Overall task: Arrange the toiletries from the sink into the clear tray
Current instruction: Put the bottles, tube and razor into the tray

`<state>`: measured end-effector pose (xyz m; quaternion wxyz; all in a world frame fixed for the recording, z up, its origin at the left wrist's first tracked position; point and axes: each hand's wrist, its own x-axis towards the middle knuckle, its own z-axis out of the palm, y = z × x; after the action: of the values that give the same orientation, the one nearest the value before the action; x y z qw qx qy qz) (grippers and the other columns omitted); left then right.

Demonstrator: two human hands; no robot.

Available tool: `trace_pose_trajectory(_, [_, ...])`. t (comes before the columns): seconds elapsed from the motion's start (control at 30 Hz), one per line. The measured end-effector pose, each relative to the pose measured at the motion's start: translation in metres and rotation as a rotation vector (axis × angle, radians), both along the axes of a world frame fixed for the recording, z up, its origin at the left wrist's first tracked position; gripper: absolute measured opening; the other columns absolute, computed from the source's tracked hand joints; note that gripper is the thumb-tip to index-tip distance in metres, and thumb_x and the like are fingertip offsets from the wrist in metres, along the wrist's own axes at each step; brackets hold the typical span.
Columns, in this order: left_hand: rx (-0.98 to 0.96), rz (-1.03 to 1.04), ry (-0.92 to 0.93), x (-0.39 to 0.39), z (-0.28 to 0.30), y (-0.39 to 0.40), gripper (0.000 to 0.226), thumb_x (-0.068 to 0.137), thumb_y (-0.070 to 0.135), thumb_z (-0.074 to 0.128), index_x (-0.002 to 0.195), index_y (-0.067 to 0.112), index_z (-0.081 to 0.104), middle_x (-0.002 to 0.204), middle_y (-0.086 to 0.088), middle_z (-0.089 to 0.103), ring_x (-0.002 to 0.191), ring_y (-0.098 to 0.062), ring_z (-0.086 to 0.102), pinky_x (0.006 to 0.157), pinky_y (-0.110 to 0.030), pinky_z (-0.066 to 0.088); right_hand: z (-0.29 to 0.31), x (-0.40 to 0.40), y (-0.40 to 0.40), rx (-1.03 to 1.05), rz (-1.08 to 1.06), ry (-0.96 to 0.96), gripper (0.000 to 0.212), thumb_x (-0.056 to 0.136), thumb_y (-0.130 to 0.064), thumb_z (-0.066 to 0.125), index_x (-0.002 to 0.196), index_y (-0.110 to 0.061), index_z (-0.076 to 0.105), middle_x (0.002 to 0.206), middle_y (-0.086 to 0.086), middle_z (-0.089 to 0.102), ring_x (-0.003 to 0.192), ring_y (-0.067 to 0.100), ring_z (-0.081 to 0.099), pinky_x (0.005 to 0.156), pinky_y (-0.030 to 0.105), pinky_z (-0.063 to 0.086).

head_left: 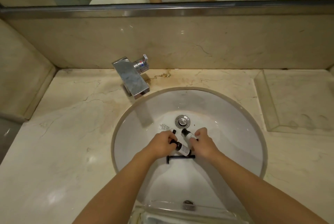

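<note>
Several toiletries lie in the white sink (235,133) near the drain (182,121). My left hand (160,141) closes on the black cap of a small dark bottle (182,148) with a white label. My right hand (203,142) grips a second small bottle (188,134) by its lower end, cap pointing up-left. A white tube (165,127) lies just above my left hand. Below the bottles, a black razor (178,157) rests flat on the basin. The clear tray (298,100) sits on the counter at the right, with nothing in it.
A chrome faucet (132,77) stands at the sink's upper left. Marble counter (63,133) surrounds the basin. A clear plastic item (173,209) rests at the sink's near edge. A mirror and steel ledge (162,9) run along the back wall.
</note>
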<state>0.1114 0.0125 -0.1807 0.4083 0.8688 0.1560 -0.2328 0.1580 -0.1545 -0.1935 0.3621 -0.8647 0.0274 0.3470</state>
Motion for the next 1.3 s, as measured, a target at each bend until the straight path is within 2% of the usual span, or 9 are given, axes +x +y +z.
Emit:
trace_pose_trajectory(0.1, [-0.208,0.203,0.02,-0.004,0.01,0.005,0.016,0.083,0.006,0.063,0.095,0.015,0.069,0.087,0.001,0.057,0.081,-0.019,0.058,0.08,-0.033,0.055,0.015,-0.005,-0.001,0.312,-0.253,0.278,0.018,0.096,-0.013,0.04,0.113,-0.009,0.045,0.072,0.01,0.062,0.054,0.02,0.053,0.05,0.028,0.039])
trace_pose_trajectory(0.3, [-0.598,0.543,0.094,-0.019,0.054,-0.002,0.012,0.092,0.004,0.055,0.097,0.009,0.064,0.079,-0.006,0.06,0.071,-0.018,0.062,0.064,-0.028,0.056,0.062,-0.032,-0.005,0.582,-0.316,0.558,0.019,0.099,-0.016,0.041,0.095,-0.006,0.056,0.073,0.011,0.063,0.056,0.02,0.056,0.052,0.027,0.039])
trace_pose_trajectory(0.53, [-0.949,0.679,0.233,-0.043,0.098,-0.02,0.014,0.097,0.01,0.052,0.097,-0.003,0.058,0.078,-0.015,0.058,0.057,-0.021,0.058,0.045,-0.027,0.054,0.101,-0.056,-0.005,0.758,-0.303,0.507,0.012,0.094,-0.014,0.052,0.086,-0.013,0.059,0.077,0.007,0.056,0.057,0.013,0.045,0.052,0.023,0.034])
trace_pose_trajectory(0.7, [-0.96,0.597,0.356,-0.069,0.12,-0.024,0.027,0.102,0.019,0.044,0.108,-0.004,0.056,0.076,-0.018,0.069,0.057,-0.022,0.066,0.045,-0.023,0.053,0.128,-0.077,-0.015,0.787,-0.184,0.443,0.011,0.09,0.0,0.053,0.095,-0.008,0.058,0.077,0.008,0.059,0.059,0.015,0.05,0.053,0.024,0.038])
trace_pose_trajectory(0.8, [-0.947,0.507,0.422,-0.088,0.132,-0.02,0.037,0.102,0.022,0.04,0.125,-0.004,0.052,0.098,-0.022,0.068,0.063,-0.022,0.068,0.047,-0.025,0.054,0.144,-0.092,-0.024,0.805,-0.152,0.419,0.013,0.09,0.004,0.051,0.089,-0.006,0.06,0.072,0.007,0.06,0.059,0.015,0.053,0.058,0.027,0.038])
trace_pose_trajectory(0.9, [-0.933,0.433,0.445,-0.105,0.145,-0.013,0.033,0.097,0.015,0.041,0.121,-0.002,0.056,0.11,-0.02,0.066,0.071,-0.024,0.068,0.051,-0.027,0.053,0.149,-0.105,-0.034,0.835,-0.19,0.446,0.011,0.092,-0.001,0.052,0.098,-0.008,0.059,0.074,0.007,0.056,0.06,0.017,0.054,0.058,0.027,0.041])
trace_pose_trajectory(1.1, [-0.853,0.307,0.29,-0.133,0.163,-0.007,0.026,0.095,-0.004,0.047,0.117,0.0,0.06,0.106,-0.02,0.065,0.077,-0.024,0.068,0.063,-0.025,0.056,0.161,-0.13,-0.057,0.967,-0.258,0.577,0.032,0.085,-0.024,0.056,0.114,-0.011,0.061,0.093,0.017,0.065,0.07,0.026,0.064,0.059,0.028,0.051])
trace_pose_trajectory(1.2, [-0.756,0.287,0.192,-0.15,0.167,-0.005,0.026,0.086,-0.01,0.061,0.106,0.006,0.066,0.096,-0.015,0.067,0.075,-0.022,0.067,0.068,-0.024,0.056,0.165,-0.137,-0.067,0.917,-0.241,0.52,0.018,0.092,-0.009,0.052,0.108,-0.01,0.06,0.099,0.021,0.063,0.066,0.023,0.062,0.056,0.026,0.051])
trace_pose_trajectory(1.3, [-0.692,0.242,0.142,-0.165,0.169,-0.006,0.03,0.081,-0.011,0.066,0.101,0.011,0.067,0.109,-0.007,0.066,0.074,-0.018,0.064,0.061,-0.022,0.051,0.166,-0.148,-0.071,0.791,-0.17,0.448,0.018,0.091,-0.001,0.057,0.107,-0.009,0.057,0.095,0.02,0.065,0.057,0.017,0.051,0.049,0.022,0.043])
